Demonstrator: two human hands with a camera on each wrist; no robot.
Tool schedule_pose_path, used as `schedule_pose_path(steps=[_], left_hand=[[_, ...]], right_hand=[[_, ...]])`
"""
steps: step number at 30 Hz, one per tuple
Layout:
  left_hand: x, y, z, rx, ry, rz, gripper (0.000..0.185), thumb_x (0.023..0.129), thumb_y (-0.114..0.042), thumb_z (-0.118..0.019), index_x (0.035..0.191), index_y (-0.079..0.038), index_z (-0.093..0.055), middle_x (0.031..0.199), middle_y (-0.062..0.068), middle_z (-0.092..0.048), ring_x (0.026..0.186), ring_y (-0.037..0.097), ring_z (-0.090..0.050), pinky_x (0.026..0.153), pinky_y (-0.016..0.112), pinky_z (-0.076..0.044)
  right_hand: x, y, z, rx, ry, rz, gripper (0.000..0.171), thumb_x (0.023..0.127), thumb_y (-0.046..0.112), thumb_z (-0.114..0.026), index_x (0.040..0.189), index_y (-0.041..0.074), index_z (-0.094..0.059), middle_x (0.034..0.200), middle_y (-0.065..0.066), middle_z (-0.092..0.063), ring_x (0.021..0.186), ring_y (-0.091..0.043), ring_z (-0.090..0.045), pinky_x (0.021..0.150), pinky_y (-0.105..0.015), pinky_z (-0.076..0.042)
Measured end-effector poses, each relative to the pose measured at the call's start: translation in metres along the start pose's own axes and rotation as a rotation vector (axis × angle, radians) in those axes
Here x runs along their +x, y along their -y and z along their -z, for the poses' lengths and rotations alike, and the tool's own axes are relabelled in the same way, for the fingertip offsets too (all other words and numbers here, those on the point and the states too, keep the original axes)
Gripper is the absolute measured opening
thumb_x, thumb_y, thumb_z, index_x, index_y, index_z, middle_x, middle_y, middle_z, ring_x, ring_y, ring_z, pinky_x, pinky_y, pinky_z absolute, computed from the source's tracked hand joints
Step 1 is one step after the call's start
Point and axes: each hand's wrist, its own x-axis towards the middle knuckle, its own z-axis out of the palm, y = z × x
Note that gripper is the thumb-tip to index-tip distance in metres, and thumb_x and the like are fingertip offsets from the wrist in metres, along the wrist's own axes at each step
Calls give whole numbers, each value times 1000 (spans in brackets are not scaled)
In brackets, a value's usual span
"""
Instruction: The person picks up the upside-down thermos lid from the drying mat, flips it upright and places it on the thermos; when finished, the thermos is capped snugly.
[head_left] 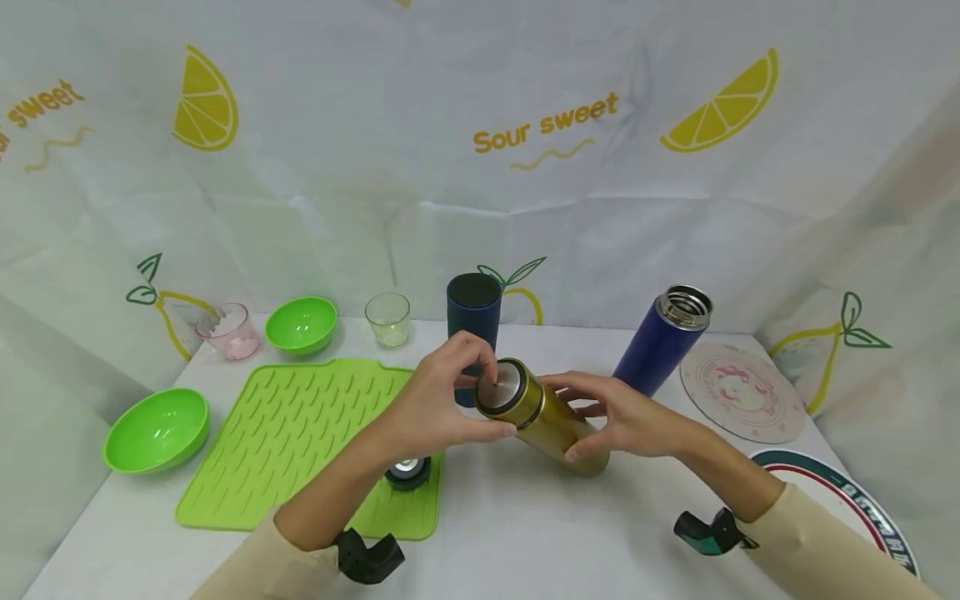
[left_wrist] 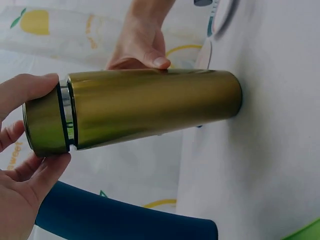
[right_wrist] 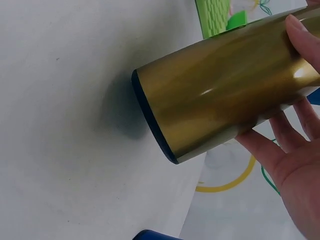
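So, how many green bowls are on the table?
2. One green bowl stands at the back left, between the pink cup and the clear glass; the other bowl sits left of the green mat.

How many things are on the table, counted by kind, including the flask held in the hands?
Flasks: 3 (gold, dark teal, blue)
Green bowls: 2 ()
Cups: 2 (pink, clear)
Green mat: 1
Plates: 2 ()
Loose lid: 1
Total: 11
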Motion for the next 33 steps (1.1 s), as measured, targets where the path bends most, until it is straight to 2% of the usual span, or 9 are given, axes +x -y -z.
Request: schedule_pose_path(steps=[8, 11, 15, 22, 25, 29, 33], left_hand=[[-1, 1, 2, -39, 18, 7, 45, 70, -14, -93, 98, -18, -58, 114, -1, -55, 113, 15, -59, 93, 35, -61], [-2, 1, 3, -42, 15, 17, 45, 69, -14, -93, 98, -18, -59, 116, -2, -55, 115, 15, -59, 94, 36, -61], [-2, 2, 5, -47, 4, 22, 46, 68, -13, -94, 98, -18, -60, 116, -1, -55, 115, 15, -59, 93, 34, -61], [-2, 2, 5, -29, -2, -7, 48, 67, -14, -96, 98, -16, -60, 113, -1, -58, 109, 15, -60, 82, 25, -62], [-1, 1, 7, -12, 27, -28, 47, 68, -12, -95, 99, -15, -60, 117, 0, -59, 109, 15, -61, 80, 23, -62], [0, 1, 10, -28, 89, -55, 44, 70, -3, -91, 101, -13, -62, 129, 3, -62, 117, 18, -63, 83, 23, -62], [-1, 0, 14, -43, 141, -70, 54, 73, 0, -87, 119, -15, -65, 138, 3, -61, 125, 19, -60, 86, 25, -62]], right_hand=[[-2, 0, 0, 26, 69, -31, 86, 88, 22, -80, 160, 13, -33, 162, -18, -40, 146, -49, -40, 112, -68, -41], [-3, 1, 1, 19, 81, -41, 88, 88, 21, -81, 161, 13, -31, 162, -21, -38, 144, -52, -42, 109, -70, -43], [-2, 1, 3, 12, 83, -41, 86, 88, 19, -80, 160, 14, -32, 161, -22, -39, 141, -52, -46, 107, -67, -48], [-1, -2, 0, 3, 53, -21, 87, 86, 21, -83, 158, 11, -36, 158, -20, -45, 139, -49, -49, 106, -66, -48], [-1, -4, -1, -6, 43, -7, 84, 86, 22, -82, 157, 12, -38, 155, -19, -48, 136, -47, -53, 105, -64, -50], [-2, -5, -1, -7, 48, -1, 82, 87, 22, -82, 156, 14, -39, 154, -19, -49, 135, -47, -54, 104, -65, -50], [-3, -3, 0, 5, 57, -4, 82, 87, 21, -82, 156, 16, -38, 154, -17, -49, 136, -46, -54, 105, -66, -50]])
